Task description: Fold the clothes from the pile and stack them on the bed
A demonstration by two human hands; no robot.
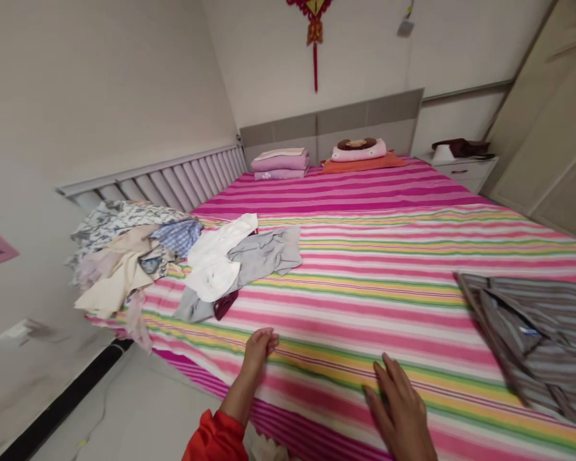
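My left hand [259,347] hovers over the near side of the striped bed sheet [360,307], its fingers loosely bent with nothing between them. My right hand [399,402] is to the right of it, fingers apart and empty. Ahead of my left hand lie a white garment [216,272], a grey garment [266,253] and a small dark red piece of cloth [225,305], partly overlapping. At the right edge a grey-brown striped shirt [547,339] lies spread out, collar toward the middle. Neither hand touches any of these clothes.
A heap of mixed clothes [125,246] lies at the bed's left edge, by a white slatted rail [168,176]. Folded lilac bedding [282,161] and a pink pillow [360,152] on an orange one [365,165] sit by the headboard. A white nightstand [463,171] stands beyond.
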